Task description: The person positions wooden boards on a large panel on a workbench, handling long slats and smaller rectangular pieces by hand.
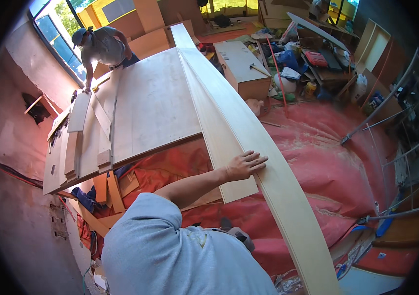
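Observation:
My left hand (245, 165) lies with its fingers stretched out on the left edge of a long pale wooden board (273, 167). The board runs from the far end of the worktable down past my body to the lower edge. Partly under it, a second pale plank (219, 142) slants towards me, its near end just below my forearm. Both overlap the right side of a large wood-topped worktable (155, 98). My right hand does not show.
A person (103, 46) in a cap leans over the table's far left, one hand on a short plank (79, 112). Wood strips (102, 123) lie nearby. Red sheeting (317, 147) covers the floor. At the back right are a hammer (260, 70) on a wooden box (241, 59) and cluttered bags.

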`<action>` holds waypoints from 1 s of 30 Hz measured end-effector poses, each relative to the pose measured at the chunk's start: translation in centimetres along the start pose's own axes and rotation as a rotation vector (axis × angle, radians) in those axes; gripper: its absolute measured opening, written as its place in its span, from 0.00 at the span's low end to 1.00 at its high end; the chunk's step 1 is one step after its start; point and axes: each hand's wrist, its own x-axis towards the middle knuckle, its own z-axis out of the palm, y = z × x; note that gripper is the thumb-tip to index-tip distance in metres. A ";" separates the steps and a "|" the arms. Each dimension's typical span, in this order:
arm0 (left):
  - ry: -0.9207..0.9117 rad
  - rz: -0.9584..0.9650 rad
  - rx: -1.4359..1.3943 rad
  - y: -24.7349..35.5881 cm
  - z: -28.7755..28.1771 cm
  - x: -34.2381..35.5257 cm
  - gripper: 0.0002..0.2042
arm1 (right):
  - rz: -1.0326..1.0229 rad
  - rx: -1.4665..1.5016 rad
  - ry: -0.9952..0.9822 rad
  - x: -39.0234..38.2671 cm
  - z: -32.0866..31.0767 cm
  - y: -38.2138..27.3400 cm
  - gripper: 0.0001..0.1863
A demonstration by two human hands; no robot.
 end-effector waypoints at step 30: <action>-0.669 -0.516 0.194 -17.7 2.8 -9.1 0.33 | -0.143 -0.476 0.769 -24.0 -1.3 -7.2 0.18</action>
